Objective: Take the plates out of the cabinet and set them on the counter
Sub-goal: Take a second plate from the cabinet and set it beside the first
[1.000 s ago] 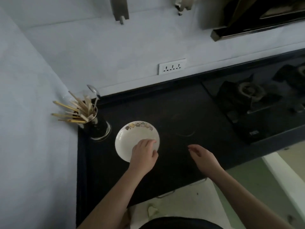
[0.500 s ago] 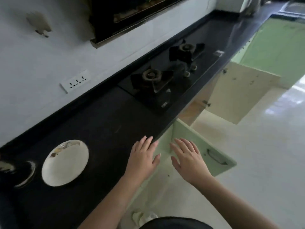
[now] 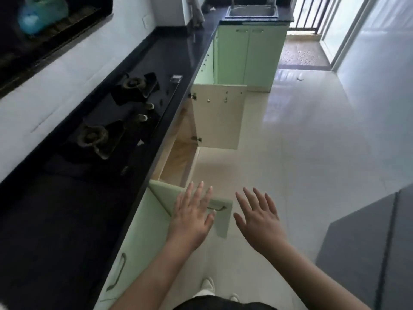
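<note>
Looking down a galley kitchen: black counter (image 3: 67,220) runs along the left, two-burner gas hob (image 3: 111,128) set into it, sink (image 3: 252,11) at far end. Below the hob, cabinet (image 3: 178,157) stands open, both doors swung out. Left hand (image 3: 192,218) and right hand (image 3: 259,218) hover over pale floor tiles (image 3: 301,142), fingers spread wide, holding nothing. Plates not in view.

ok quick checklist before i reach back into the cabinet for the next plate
1. Left hand free, fingers straight: ok.
2. Right hand free, fingers spread: ok.
3. Near door swung out: ok.
4. Far door swung out: ok.
5. Plates left in the cabinet: cannot tell, only a bare wooden floor shows from here.
6. Bare counter to set a plate on: ok.
</note>
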`<state>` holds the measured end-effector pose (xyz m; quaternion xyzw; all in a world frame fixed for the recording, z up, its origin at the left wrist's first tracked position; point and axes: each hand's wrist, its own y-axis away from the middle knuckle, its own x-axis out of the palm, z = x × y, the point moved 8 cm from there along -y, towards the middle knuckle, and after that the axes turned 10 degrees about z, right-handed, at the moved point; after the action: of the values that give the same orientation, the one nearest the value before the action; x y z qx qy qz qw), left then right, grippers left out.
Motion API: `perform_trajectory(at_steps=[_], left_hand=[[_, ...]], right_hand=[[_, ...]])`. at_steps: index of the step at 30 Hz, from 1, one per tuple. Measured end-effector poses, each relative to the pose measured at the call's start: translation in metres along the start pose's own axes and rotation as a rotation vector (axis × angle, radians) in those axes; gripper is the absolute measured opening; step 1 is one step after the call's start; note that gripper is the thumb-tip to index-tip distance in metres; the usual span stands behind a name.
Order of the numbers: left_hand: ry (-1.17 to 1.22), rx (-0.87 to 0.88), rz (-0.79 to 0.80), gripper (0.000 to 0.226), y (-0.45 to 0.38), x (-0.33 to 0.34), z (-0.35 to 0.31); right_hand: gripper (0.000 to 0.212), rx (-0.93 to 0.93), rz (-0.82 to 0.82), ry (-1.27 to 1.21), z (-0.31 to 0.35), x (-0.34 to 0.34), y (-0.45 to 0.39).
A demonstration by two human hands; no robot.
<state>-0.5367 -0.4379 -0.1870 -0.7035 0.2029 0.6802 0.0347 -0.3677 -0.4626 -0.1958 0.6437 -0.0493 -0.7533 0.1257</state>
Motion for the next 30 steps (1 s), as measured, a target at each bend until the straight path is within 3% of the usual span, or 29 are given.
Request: perform_trajectory(at_steps=[15, 24, 30], left_hand=[[0.099, 0.384, 0.041, 0.064, -0.121, -0.019, -0.105], [0.041, 0.395, 0.094, 0.059, -0.212, -0.012, -0.146], [0.006, 0.336, 0.141, 0.059, -0.268, -0.009, -0.195]], right_hand=[[0.059, 0.371, -0.024, -0.102, -0.11, -0.018, -0.009], [0.06, 0.509, 0.017, -0.127, -0.205, -0.014, -0.031], [0.06, 0.457, 0.053, -0.144, -0.276, -0.029, -0.077]])
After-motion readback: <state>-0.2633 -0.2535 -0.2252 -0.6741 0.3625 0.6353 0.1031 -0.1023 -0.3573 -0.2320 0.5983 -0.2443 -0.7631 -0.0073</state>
